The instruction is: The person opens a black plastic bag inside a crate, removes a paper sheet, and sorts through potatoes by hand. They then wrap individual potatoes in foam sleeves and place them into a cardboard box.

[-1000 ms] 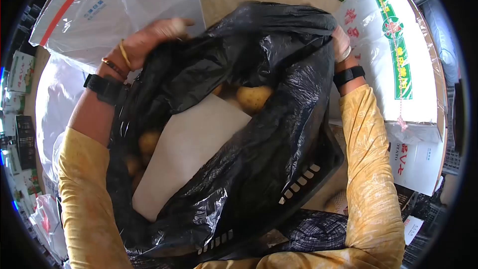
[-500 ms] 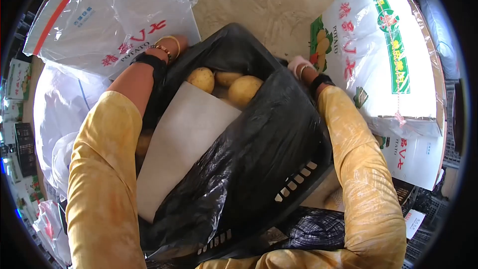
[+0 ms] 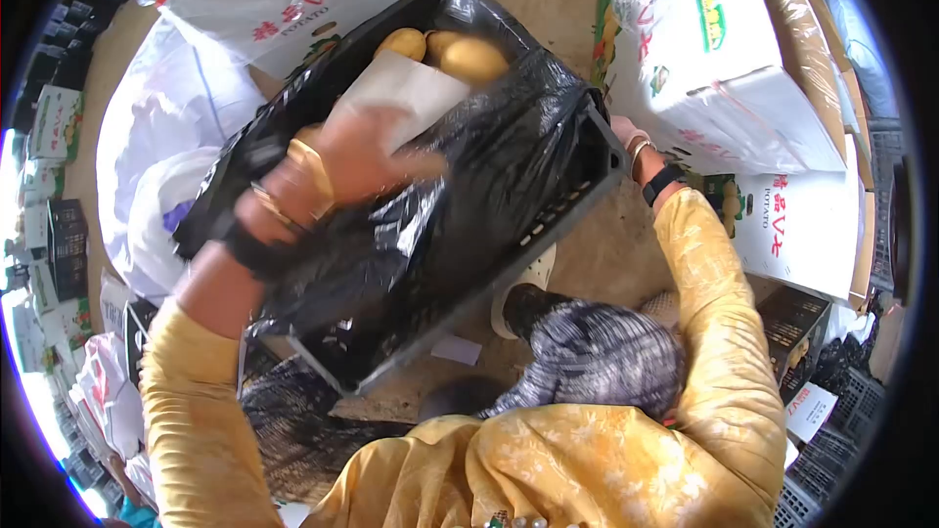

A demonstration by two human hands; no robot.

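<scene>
A black plastic crate (image 3: 597,142) lined with a black plastic bag (image 3: 489,171) stands tilted in front of me. Several potatoes (image 3: 474,61) show at its far end, beside a pale sheet of paper or card (image 3: 411,88). My left hand (image 3: 367,156) is over the near edge of the sheet and the bag, blurred by motion, with its fingers apart. Whether it touches them I cannot make out. At the crate's right corner, my right hand (image 3: 626,132) grips the crate's rim; its fingertips are partly hidden.
White potato cartons (image 3: 704,88) are stacked at the right, close to my right hand. Another carton under clear plastic (image 3: 323,0) stands at the far left. A white sack (image 3: 156,166) lies left of the crate. Dark crates (image 3: 797,318) stand at the lower right.
My left hand has left the crate's far left side and come back over the sheet and bag. The view has shifted, showing more of the crate's near end. My right hand stays at the crate.
</scene>
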